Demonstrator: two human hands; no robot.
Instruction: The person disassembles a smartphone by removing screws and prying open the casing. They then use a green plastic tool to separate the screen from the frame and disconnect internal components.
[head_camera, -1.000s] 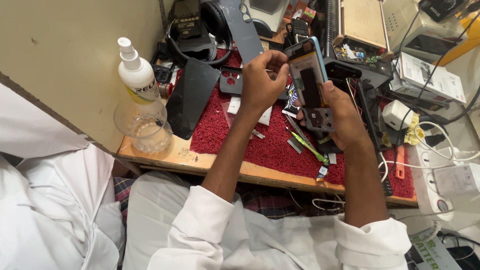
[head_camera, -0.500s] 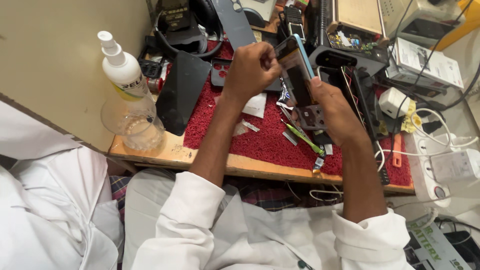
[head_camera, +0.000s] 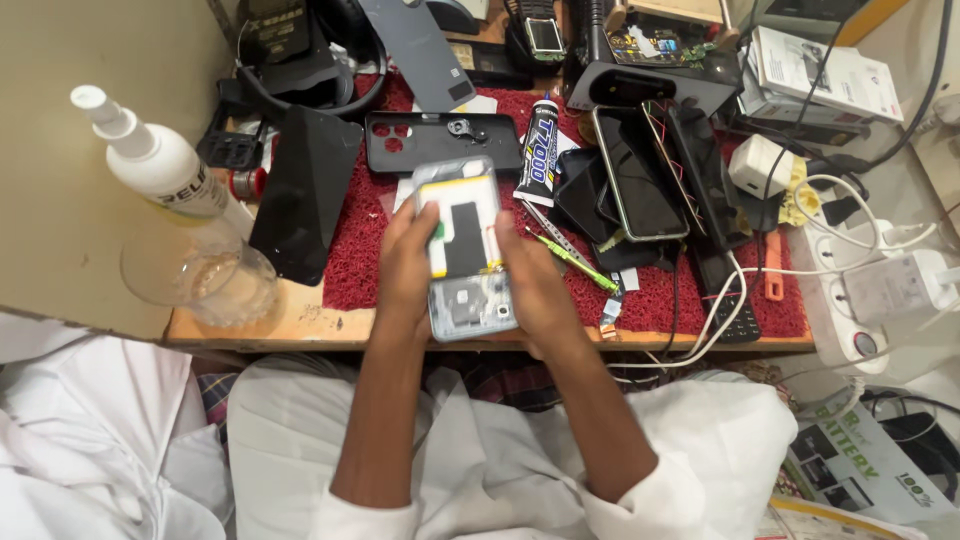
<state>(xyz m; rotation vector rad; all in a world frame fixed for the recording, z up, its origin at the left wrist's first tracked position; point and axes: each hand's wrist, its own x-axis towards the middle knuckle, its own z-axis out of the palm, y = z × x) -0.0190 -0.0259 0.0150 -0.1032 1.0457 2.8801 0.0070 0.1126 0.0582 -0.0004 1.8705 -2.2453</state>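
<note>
Both left hand (head_camera: 408, 268) and right hand (head_camera: 535, 290) clamped on opened phone (head_camera: 462, 250) over table's near edge (head_camera: 300, 325) — red mat (head_camera: 350, 270) beyond crowded. Left of phone: glass (head_camera: 200, 278), seemingly empty — then spray bottle (head_camera: 160, 165).

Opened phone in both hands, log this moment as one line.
left hand: grips opened grey phone left edge | right hand: grips right edge | phone: back off, over red mat
</note>
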